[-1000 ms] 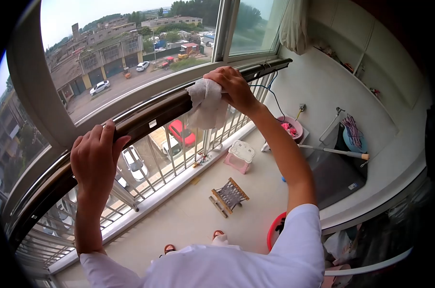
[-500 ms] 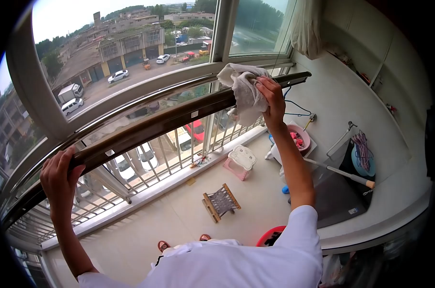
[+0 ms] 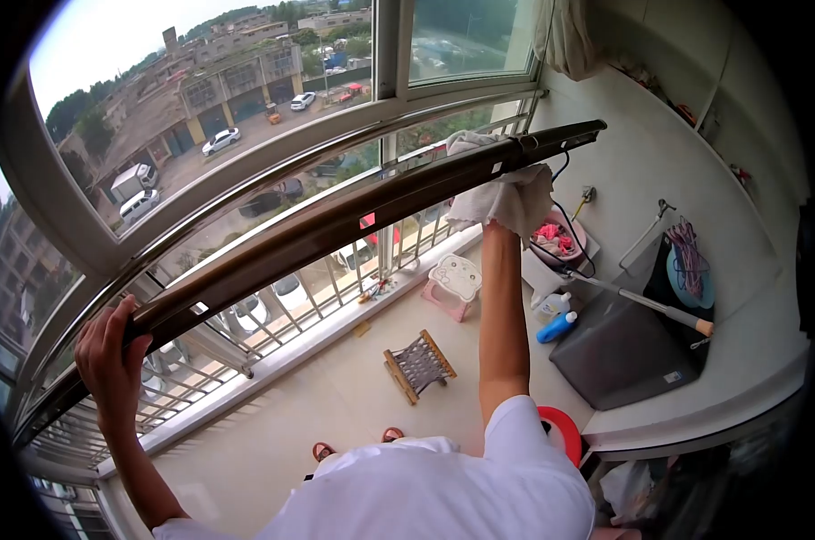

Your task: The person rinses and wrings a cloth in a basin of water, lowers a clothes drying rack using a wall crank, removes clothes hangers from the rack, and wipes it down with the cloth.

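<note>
A long brown rail (image 3: 317, 236) with small square slots runs slantwise across the view, above the window ledge. Near its left end, my left hand (image 3: 111, 351) is closed around it, the thumb on the near side. A pale grey cloth (image 3: 508, 198) is wrapped about the rail towards its right end, hanging below it and showing above it too. My right hand (image 3: 504, 229) is under the rail inside the cloth; only the wrist shows, and the fingers are covered.
Below are a pink-and-white stool (image 3: 454, 277), a woven folding stool (image 3: 419, 367), a blue bottle (image 3: 557, 327), a pink basin (image 3: 580, 236) and a dark grey box (image 3: 623, 360). A mop-like pole (image 3: 641, 308) leans across the box. Window railings (image 3: 308, 310) line the left side.
My right hand has gone from the rail's upper side to beneath it, bringing the cloth round the underside. My left hand keeps its grip. The view has shifted slightly.
</note>
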The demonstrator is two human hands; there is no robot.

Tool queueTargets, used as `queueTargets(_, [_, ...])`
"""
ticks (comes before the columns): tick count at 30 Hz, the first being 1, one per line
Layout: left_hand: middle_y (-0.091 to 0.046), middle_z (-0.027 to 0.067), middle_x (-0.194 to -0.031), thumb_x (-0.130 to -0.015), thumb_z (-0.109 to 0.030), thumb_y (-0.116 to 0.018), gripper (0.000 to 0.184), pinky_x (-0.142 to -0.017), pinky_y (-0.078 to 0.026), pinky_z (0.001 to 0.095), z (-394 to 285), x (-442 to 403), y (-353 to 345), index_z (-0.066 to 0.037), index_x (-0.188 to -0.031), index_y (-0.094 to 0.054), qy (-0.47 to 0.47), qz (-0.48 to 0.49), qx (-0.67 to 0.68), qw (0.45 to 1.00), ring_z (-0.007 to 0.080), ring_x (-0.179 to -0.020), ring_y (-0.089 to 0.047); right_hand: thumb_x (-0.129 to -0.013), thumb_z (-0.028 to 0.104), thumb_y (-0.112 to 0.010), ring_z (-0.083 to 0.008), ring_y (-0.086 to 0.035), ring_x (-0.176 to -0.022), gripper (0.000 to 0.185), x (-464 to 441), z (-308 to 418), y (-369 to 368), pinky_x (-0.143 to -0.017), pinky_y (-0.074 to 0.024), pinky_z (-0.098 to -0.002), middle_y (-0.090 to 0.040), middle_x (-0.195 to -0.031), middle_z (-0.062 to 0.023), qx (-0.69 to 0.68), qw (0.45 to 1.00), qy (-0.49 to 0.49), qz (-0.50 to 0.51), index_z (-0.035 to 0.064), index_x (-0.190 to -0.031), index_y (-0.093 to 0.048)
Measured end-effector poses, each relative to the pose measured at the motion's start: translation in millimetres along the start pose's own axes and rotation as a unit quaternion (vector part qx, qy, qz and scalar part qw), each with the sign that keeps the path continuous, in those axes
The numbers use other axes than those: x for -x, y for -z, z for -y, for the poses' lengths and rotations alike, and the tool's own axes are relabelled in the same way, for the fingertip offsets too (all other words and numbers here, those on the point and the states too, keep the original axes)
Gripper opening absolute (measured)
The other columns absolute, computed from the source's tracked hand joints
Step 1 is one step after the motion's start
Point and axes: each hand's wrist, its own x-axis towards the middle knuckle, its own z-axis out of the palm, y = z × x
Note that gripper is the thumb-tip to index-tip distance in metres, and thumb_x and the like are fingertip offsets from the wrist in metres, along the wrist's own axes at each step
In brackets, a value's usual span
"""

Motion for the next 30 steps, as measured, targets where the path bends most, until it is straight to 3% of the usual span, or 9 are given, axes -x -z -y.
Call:
queueTargets(4, [-0.056,0.0111,-0.078,-0.084,-0.040,-0.055,0.041,-0.065,-0.043,0.0396,-6.2,3.4,4.4,-0.005,-0.106,-0.057,0.003,0.007,-0.015,1.000,0.0293,-0.069,-0.057,-0.078,0.016,-0.056,-0.0133,-0.046,-0.065,0.011,-16.7,18.6,-74.3,-0.058,-0.0390,-0.0246,-0.044,-0.066,-0.0001,-0.129,0.959,-0.156,0.201,0.0141,-0.073,-0.047])
queueTargets(7, [-0.056,0.0108,-0.077,-0.085,-0.039,-0.055,0.039,-0.063,-0.042,0.0388,-13.7,1.4,5.7,-0.005,-0.106,-0.056,-0.001,0.009,-0.034,0.999,0.0283,-0.066,-0.056,-0.078,0.019,-0.053,-0.0085,-0.037,-0.057,0.018,6.9,-23.7,-90.2,-0.051,-0.0296,-0.0215,-0.034,-0.061,0.0046,-0.129,0.819,-0.318,0.461,0.0180,-0.066,-0.039])
queueTargets(8, [-0.057,0.0108,-0.077,-0.085,-0.038,-0.055,0.039,-0.063,-0.042,0.0388,-13.6,0.9,5.3,-0.005,-0.106,-0.055,-0.002,0.012,-0.033,0.999,0.0282,-0.066,-0.056,-0.078,0.022,-0.054,-0.0089,-0.038,-0.057,0.018,29.3,-33.7,-87.5,-0.052,-0.0316,-0.0211,-0.035,-0.060,0.0050,-0.150,0.875,-0.325,0.325,0.0183,-0.065,-0.041])
queueTargets(9, [-0.057,0.0107,-0.077,-0.084,-0.037,-0.056,0.037,-0.063,-0.042,0.0387,-14.9,-0.6,5.3,-0.006,-0.105,-0.055,-0.003,0.009,-0.034,0.999,0.0282,-0.066,-0.056,-0.074,0.017,-0.058,-0.0087,-0.041,-0.054,0.017,20.9,-49.9,-68.3,-0.054,-0.0355,-0.0210,-0.038,-0.059,0.0048,-0.218,0.868,-0.319,0.310,0.0175,-0.064,-0.044])
queueTargets(11, [-0.056,0.0101,-0.076,-0.083,-0.034,-0.058,0.035,-0.063,-0.042,0.0389,-10.4,-1.0,3.2,-0.006,-0.103,-0.055,0.001,0.008,-0.027,1.000,0.0283,-0.066,-0.056,-0.073,0.015,-0.062,-0.0090,-0.045,-0.050,0.017,37.0,-95.8,-48.6,-0.056,-0.0421,-0.0248,-0.044,-0.058,0.0039,-0.184,0.954,-0.111,0.212,0.0153,-0.064,-0.048])
queueTargets(13, [-0.056,0.0098,-0.075,-0.082,-0.033,-0.059,0.035,-0.063,-0.042,0.0390,-7.6,-2.2,3.2,-0.006,-0.102,-0.054,0.005,0.008,-0.035,0.999,0.0285,-0.066,-0.056,-0.077,0.020,-0.059,-0.0075,-0.048,-0.055,0.016,53.8,-137.3,-32.6,-0.059,-0.0441,-0.0247,-0.048,-0.061,0.0025,-0.165,0.943,-0.101,0.271,0.0145,-0.065,-0.050])
queueTargets(20, [-0.057,0.0077,-0.074,-0.082,-0.037,-0.059,0.035,-0.060,-0.044,0.0366,-16.7,-21.0,6.0,-0.007,-0.098,-0.055,-0.014,-0.031,-0.055,0.998,0.0262,-0.064,-0.058,-0.082,0.012,-0.054,-0.0077,-0.052,-0.063,0.005,116.4,-265.4,25.0,-0.063,-0.0467,-0.0224,-0.051,-0.071,0.0010,-0.064,0.966,-0.165,0.191,0.0124,-0.077,-0.052])
queueTargets(26, [-0.057,0.0088,-0.075,-0.084,-0.036,-0.057,0.034,-0.062,-0.044,0.0386,-10.7,-22.0,-1.6,-0.006,-0.099,-0.055,-0.007,-0.019,-0.027,0.999,0.0276,-0.067,-0.059,-0.086,0.005,-0.049,-0.0079,-0.054,-0.069,0.007,125.3,-253.6,56.3,-0.068,-0.0488,-0.0205,-0.054,-0.080,-0.0002,-0.001,0.978,-0.153,0.140,0.0106,-0.087,-0.053])
queueTargets(30, [-0.058,0.0085,-0.075,-0.082,-0.033,-0.061,0.033,-0.062,-0.045,0.0369,-16.4,-27.4,-8.5,-0.006,-0.100,-0.055,-0.014,-0.021,-0.030,0.999,0.0262,-0.067,-0.060,-0.084,-0.001,-0.051,-0.0061,-0.048,-0.068,0.012,212.0,-247.1,-19.6,-0.065,-0.0464,-0.0169,-0.049,-0.080,0.0025,0.107,0.990,-0.043,0.079,0.0105,-0.086,-0.051])
